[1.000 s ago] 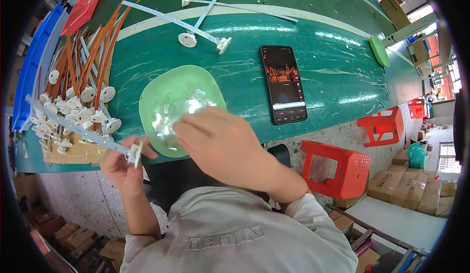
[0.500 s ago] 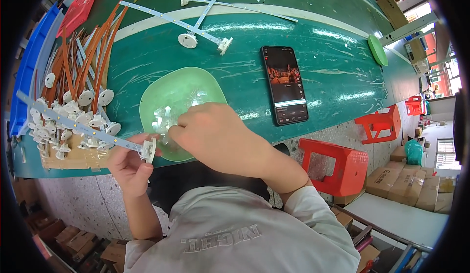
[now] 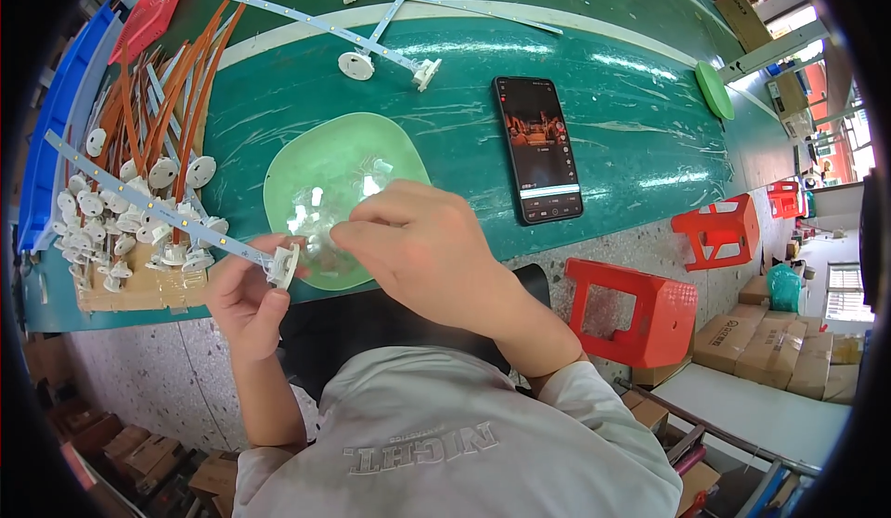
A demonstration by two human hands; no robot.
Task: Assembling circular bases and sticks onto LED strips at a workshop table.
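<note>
left hand (image 3: 243,297) at 7 o'clock of the green bowl (image 3: 295,170), fingers curled shut round the end of a long white led strip (image 3: 158,200) with a white end cap (image 3: 282,265); strip angled up toward 10 o'clock, probably so the cap end sits close over the bowl. right hand (image 3: 422,244) at 5 o'clock of the bowl, thumb and forefinger pinched together at the cap; whether a small part sits in the pinch cannot be told. bowl on green worktop (image 3: 631,100) holds small clear parts, within short reach of both hands. finished-looking strips and round white caps (image 3: 139,212) piled at 9 o'clock. phone (image 3: 537,149) flat at 2 o'clock, screen lit. red stool (image 3: 636,309) beside the worktop.
</note>
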